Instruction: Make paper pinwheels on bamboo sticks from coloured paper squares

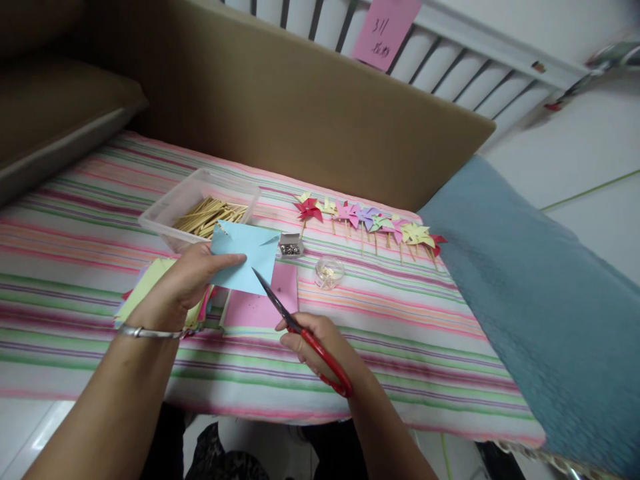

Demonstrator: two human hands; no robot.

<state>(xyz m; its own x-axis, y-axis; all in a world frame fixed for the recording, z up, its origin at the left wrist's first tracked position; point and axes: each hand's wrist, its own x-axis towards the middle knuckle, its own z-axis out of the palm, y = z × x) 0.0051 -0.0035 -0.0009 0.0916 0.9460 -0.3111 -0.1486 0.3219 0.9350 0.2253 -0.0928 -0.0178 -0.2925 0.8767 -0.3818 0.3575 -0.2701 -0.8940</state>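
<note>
My left hand [200,270] grips a square of light blue paper [250,250] by its left side, thumb on top. Slits show at the paper's upper corners. My right hand [317,343] is closed around the red handles of a pair of scissors [325,357]. The dark blades point up and left over the paper's lower right part; whether they touch it I cannot tell. Under the blue paper lies a pink sheet [260,307] with small dark marks. Beside my left wrist sits a stack of coloured paper [155,287], yellow on top, partly hidden by my arm.
A clear plastic box [170,200] holds many thin wooden sticks [213,217]. Near it are a small box of metal pins [290,247] and a round clear dish [329,272] with small pieces. Several paper pinwheels [370,217] lie in a row before a brown board [300,113].
</note>
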